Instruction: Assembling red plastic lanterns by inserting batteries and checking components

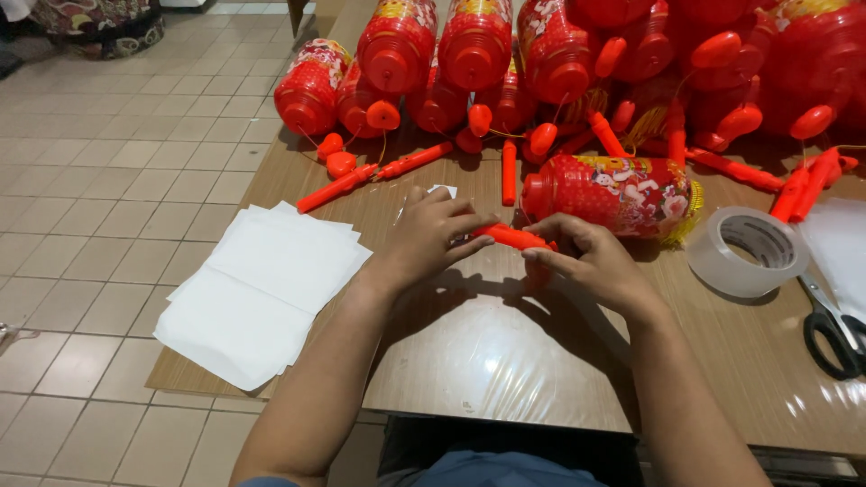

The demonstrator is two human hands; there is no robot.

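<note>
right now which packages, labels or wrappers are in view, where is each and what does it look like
Printed wrap on the red lantern: lying on its side just beyond both hands, a cylinder with white and pink flowers, yellow fringe at its right end.
Printed wraps on the pile of lanterns: along the table's far edge, red with yellow and floral bands.
Clear plastic sheet: flat on the table under the hands, glossy.
No screens or signs.
</note>
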